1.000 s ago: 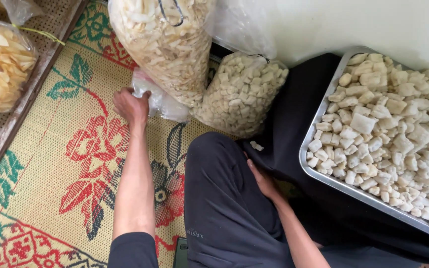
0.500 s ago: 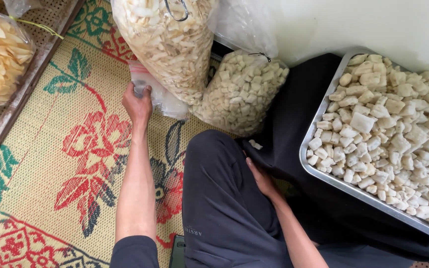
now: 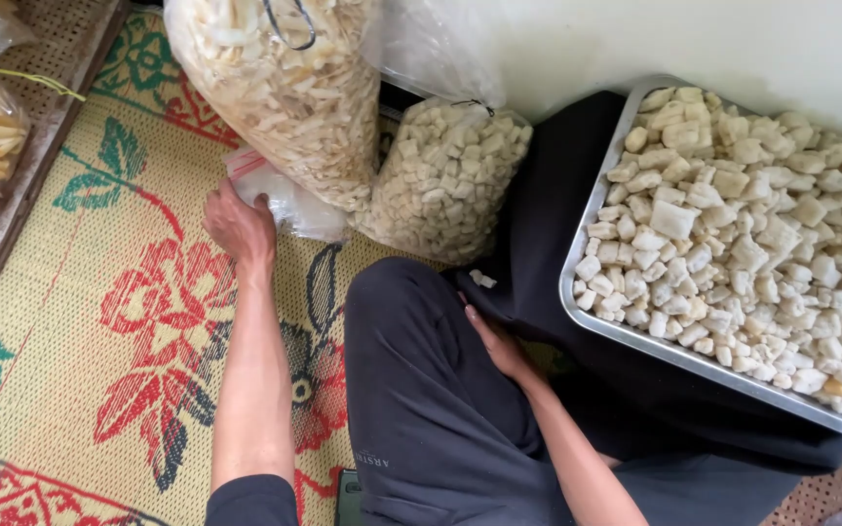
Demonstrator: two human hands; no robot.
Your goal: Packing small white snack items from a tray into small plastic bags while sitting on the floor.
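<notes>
L hand [image 3: 238, 222] is closing on a small clear bag [image 3: 280, 195] lying on the mat [image 3: 80, 321] under the big chip sack [image 3: 280, 88], w/ R hand [image 3: 497, 343] lying open on the knee, bracing the reach.

Left hand [image 3: 238, 226] outstretched, right hand [image 3: 495, 343] tucked low

Mat [image 3: 70, 321] left open; bags [image 3: 294, 97] crowd ahead; tray [image 3: 587, 292] right.

The left hand [image 3: 238, 226] has slid up the mat onto the small plastic bags [image 3: 280, 195].
</notes>
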